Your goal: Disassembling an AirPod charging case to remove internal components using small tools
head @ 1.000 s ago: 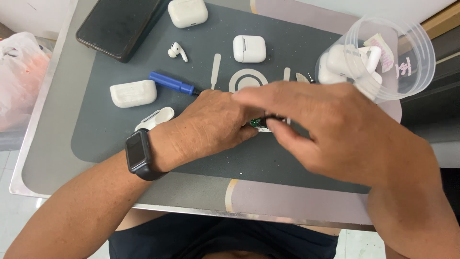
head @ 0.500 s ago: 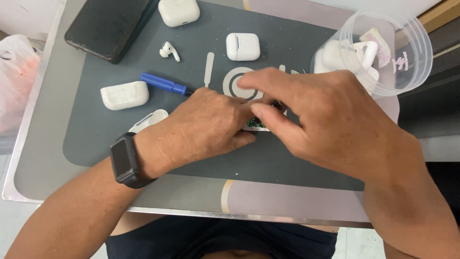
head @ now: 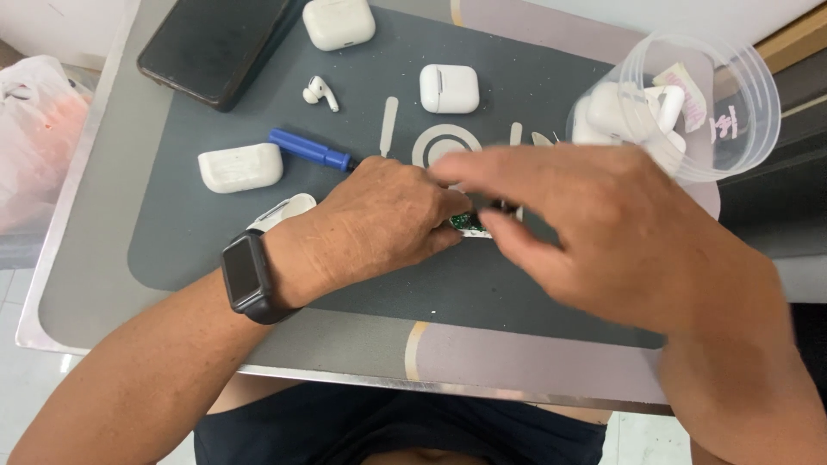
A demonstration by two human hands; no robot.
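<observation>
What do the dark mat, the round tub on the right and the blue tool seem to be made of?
Mat: probably soft rubber or silicone, matte dark grey, no shine. Tub: clear thin plastic, since the white pieces inside show through. Blue tool: likely hard plastic, smooth with a slight gloss; its tip is hidden by the left hand.

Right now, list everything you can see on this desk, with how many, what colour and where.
earbud cases: three, white, on the mat at top, middle and left
loose earbud: one, white, upper mat
phone: one, black, top left
blue tool: one, left of centre
plastic tub: one, clear, top right, holding white parts
mat: one, dark grey, covering the desk
plastic bag: one, white, far left
small circuit board: one, green, between both hands
wristwatch: one, black, left wrist
left hand: on the board
right hand: blurred, at the board
</observation>
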